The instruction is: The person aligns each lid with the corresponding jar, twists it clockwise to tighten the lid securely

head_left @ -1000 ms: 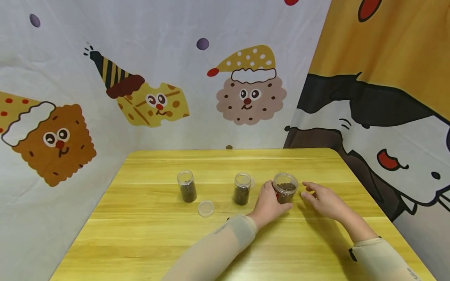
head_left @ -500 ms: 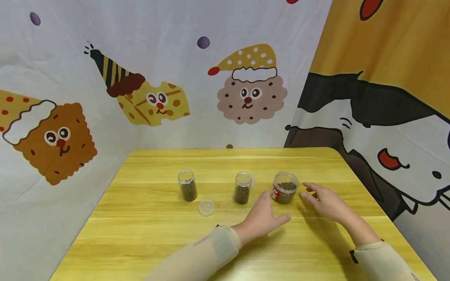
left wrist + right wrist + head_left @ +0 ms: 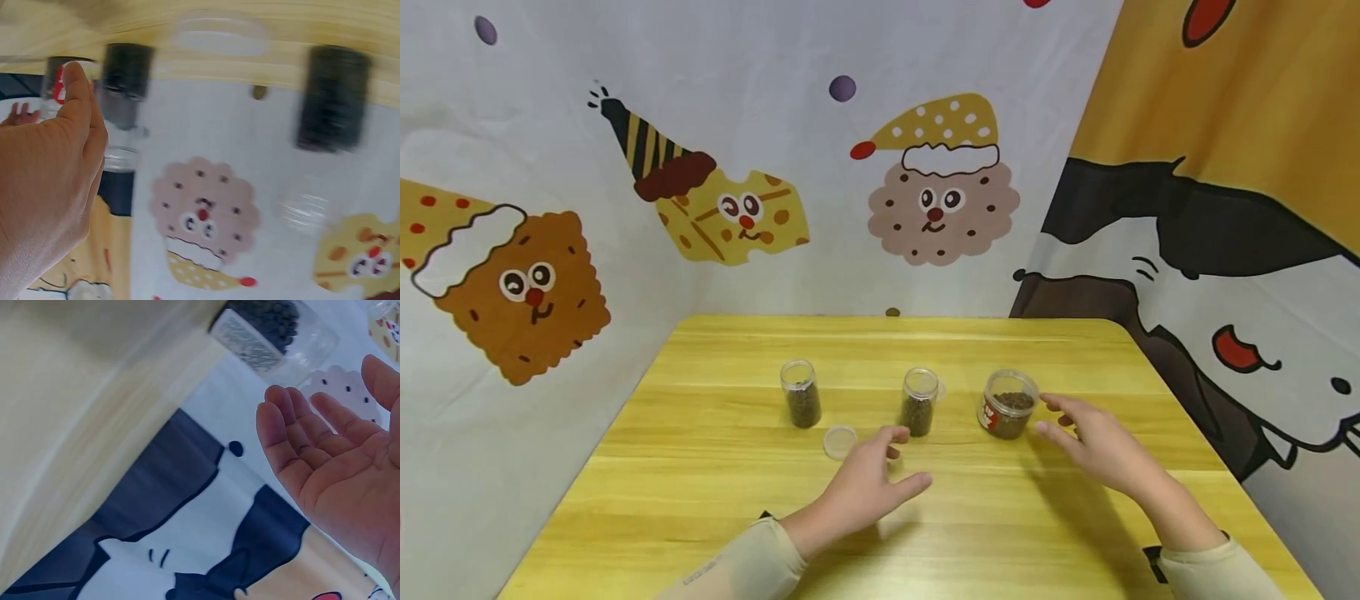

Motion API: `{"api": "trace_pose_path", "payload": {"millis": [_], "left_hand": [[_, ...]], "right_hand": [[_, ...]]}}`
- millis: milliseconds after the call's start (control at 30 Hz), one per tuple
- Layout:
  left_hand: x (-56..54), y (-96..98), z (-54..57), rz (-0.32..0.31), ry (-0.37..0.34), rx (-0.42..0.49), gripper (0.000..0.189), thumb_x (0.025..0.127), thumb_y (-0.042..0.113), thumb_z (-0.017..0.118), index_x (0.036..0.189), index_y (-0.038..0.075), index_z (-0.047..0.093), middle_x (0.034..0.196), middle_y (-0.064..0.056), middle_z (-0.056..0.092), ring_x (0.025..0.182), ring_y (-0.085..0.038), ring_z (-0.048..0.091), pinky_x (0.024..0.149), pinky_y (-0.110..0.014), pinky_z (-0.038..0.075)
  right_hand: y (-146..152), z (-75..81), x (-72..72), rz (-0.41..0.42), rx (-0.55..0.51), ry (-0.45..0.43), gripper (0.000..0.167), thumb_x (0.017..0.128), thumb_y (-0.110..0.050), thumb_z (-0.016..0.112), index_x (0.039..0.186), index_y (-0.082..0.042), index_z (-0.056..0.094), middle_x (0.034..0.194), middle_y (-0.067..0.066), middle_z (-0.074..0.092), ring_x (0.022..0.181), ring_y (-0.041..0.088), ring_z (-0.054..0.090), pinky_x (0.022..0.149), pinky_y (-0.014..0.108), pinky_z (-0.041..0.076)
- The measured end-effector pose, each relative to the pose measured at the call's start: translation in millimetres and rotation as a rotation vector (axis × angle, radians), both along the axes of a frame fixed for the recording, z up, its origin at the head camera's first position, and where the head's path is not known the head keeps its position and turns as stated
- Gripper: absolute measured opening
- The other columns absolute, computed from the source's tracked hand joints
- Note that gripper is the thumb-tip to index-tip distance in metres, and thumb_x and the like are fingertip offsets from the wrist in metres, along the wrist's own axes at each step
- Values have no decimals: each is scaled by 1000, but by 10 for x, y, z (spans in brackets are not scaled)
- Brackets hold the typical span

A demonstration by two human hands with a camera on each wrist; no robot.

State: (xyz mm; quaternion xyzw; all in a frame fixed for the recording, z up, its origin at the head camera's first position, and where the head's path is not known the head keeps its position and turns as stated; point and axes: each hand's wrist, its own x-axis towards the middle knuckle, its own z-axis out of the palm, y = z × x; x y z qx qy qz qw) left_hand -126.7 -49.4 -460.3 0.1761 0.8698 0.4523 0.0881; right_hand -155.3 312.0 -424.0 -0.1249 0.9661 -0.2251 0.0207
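A wide clear jar [image 3: 1006,421] with a red label, part filled with dark brown grains, stands upright and uncovered at the right of the table. Just right of it, my right hand [image 3: 1097,446] hovers with loosely bent fingers, holding nothing; the right wrist view shows its bare palm [image 3: 350,481]. My left hand [image 3: 861,487] is in front of the middle jar [image 3: 917,412], thumb and fingers spread, nothing in its grasp. That slim jar and the left jar [image 3: 803,404] both stand uncovered with dark grains inside. A clear round lid [image 3: 839,442] lies partly behind my left hand.
Another clear lid [image 3: 942,390] shows partly behind the middle jar. All of this is on a yellow wood-grain table [image 3: 715,517]. A cartoon-printed cloth [image 3: 760,292] hangs behind the table's back edge and along its sides.
My left hand has let go of the wide jar and moved left and toward me, past the middle jar. The jar stays in place. My right hand has barely moved.
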Motion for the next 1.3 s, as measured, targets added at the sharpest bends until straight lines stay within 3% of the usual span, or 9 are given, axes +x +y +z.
{"api": "trace_pose_path", "payload": {"millis": [200, 433, 633, 800, 967, 1133, 1300], "left_hand": [[48, -387, 22, 102, 0, 29, 73, 97, 45, 78, 150, 2, 53, 146, -19, 62, 124, -36, 65, 96, -49, 63], [49, -523, 53, 175, -13, 76, 70, 96, 41, 80, 150, 5, 52, 137, -26, 66, 121, -44, 69, 99, -56, 63], [16, -423, 55, 206, 4, 129, 78, 95, 43, 81, 154, 3, 48, 146, -29, 60, 128, -49, 66, 104, -58, 61], [-20, -293, 49, 229, 2, 187, 83, 93, 43, 82, 156, 4, 45, 154, -28, 53, 135, -52, 59, 108, -61, 57], [-70, -172, 30, 237, -25, 206, 87, 92, 47, 83, 158, 6, 43, 159, -24, 51, 139, -51, 56, 109, -59, 58], [-155, -67, 29, 248, -28, 204, 89, 91, 46, 84, 158, 5, 43, 159, -22, 51, 138, -50, 57, 109, -58, 58], [-287, 50, 16, 263, -45, 217, 91, 90, 40, 85, 159, 1, 40, 160, -24, 50, 141, -48, 54, 112, -59, 55]], "right_hand": [[-165, 150, 63, 37, 4, 74, 63, 108, -42, 64, 154, -1, 53, 153, 22, 61, 126, 45, 67, 96, 63, 60], [-405, 231, 71, 106, 5, 139, 60, 107, -41, 65, 155, -6, 55, 144, 18, 68, 120, 38, 70, 92, 58, 61], [-623, 185, 5, 156, -9, 170, 58, 105, -34, 70, 153, -6, 55, 137, 15, 71, 114, 32, 73, 91, 53, 63], [-775, 141, -52, 193, 2, 147, 61, 105, -35, 69, 157, -6, 52, 135, 13, 72, 107, 25, 72, 84, 42, 62], [-853, 105, -115, 226, 2, 178, 58, 105, -29, 70, 154, -2, 54, 131, 14, 73, 95, 19, 68, 76, 35, 58], [-901, 91, -206, 259, 14, 205, 55, 105, -24, 70, 153, 0, 55, 134, 19, 72, 99, 25, 72, 77, 38, 62], [-965, 84, -307, 275, 18, 164, 54, 106, -19, 67, 154, 0, 52, 139, 23, 70, 107, 33, 75, 83, 45, 67]]}}
